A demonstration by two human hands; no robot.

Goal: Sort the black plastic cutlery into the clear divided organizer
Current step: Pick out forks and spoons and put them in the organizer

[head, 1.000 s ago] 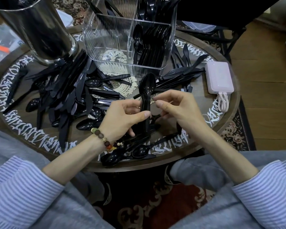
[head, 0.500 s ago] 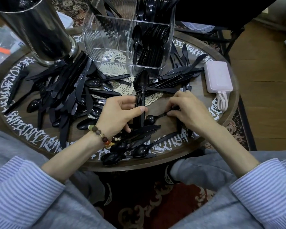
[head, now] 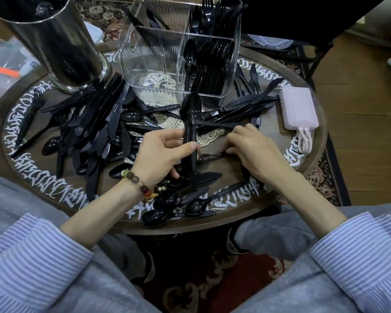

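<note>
My left hand [head: 165, 152] grips a nested stack of black spoons [head: 191, 114], held upright with the bowls toward the clear divided organizer [head: 158, 64]. My right hand [head: 253, 147] lies palm down on the table, its fingertips pinching the handle of a single black spoon [head: 209, 157] that lies flat. The organizer's front right compartment holds several stacked spoons [head: 210, 64]; forks [head: 209, 16] stand in the back right one. Loose black cutlery [head: 93, 123] covers the table's left side, and more spoons [head: 178, 204] lie near the front edge.
A tall shiny metal cylinder [head: 52, 41] stands at the back left. A pink power bank [head: 299, 109] with a white cable lies at the right of the round lettered table [head: 43, 181]. More knives [head: 251, 102] fan out right of the organizer.
My right hand left the spoon stack, dropped to the table and took hold of a single spoon's handle. My left hand kept the stack, shifting it slightly left.
</note>
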